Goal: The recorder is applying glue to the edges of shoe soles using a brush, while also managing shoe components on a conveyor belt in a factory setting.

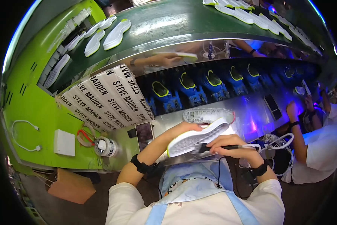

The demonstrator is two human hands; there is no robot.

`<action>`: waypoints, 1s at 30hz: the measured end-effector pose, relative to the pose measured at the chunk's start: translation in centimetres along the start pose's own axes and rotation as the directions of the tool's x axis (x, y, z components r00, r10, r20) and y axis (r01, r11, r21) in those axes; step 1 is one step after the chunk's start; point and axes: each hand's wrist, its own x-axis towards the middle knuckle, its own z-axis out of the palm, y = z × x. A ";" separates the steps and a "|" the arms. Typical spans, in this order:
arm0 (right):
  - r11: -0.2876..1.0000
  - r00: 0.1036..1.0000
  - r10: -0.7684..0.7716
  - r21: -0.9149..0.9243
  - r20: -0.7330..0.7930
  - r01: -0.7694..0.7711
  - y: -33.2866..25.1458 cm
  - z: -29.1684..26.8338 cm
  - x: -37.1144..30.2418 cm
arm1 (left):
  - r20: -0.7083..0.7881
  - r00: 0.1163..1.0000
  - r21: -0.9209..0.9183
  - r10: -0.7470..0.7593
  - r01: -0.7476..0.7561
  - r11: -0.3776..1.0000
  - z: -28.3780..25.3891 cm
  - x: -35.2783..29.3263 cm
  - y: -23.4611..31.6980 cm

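Observation:
A white shoe sole [189,143] with a yellow-green edge is gripped by my left hand [183,129], whose fingers close over its far rim. Tilted up in front of me, the sole shows its grey, studded inner face. My right hand [230,142] is wrapped round a black-handled brush [228,147]. Its dark head lies against or just beside the sole's near edge; I cannot tell if it touches. Just beyond, a second white sole [204,115] rests on the metal bench, partly hidden by the held one.
Blue shoes [187,83] stand in a row in a dark trough beyond the bench. Left are a phone [144,135], a white jar [106,147], red-handled pliers [85,138] and a printed box [104,99]. Soles [117,35] lie on a green belt. A co-worker [322,152] sits right.

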 end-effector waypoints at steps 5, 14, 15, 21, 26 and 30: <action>0.947 0.861 0.314 0.063 -0.401 -0.316 -0.5 -0.9 0.1 | 0.077 0.981 -0.022 0.176 -0.174 0.984 -0.7 0.6 -1.2; 0.879 0.810 -0.100 0.331 -0.578 0.344 -3.4 1.0 2.8 | -0.131 0.144 -0.480 0.981 -0.875 0.064 -7.8 -15.3 14.9; 0.889 0.835 -0.057 0.353 -0.547 0.292 -3.1 1.2 2.9 | -0.186 0.059 -0.242 0.981 -0.970 0.012 -9.6 -16.2 16.1; 0.868 0.882 0.066 0.463 -0.466 0.180 -1.1 2.1 3.5 | 0.335 -0.126 0.826 0.934 0.517 -0.226 -14.7 -18.4 24.2; 0.804 0.791 0.198 0.557 -0.579 0.207 -1.2 2.3 3.3 | -0.132 -0.163 0.850 0.978 0.489 0.196 -19.1 -21.1 28.5; 0.762 0.766 0.369 0.644 -0.527 0.076 -1.2 2.2 1.7 | -0.489 -0.036 0.871 0.871 0.017 0.490 -18.7 -22.9 28.4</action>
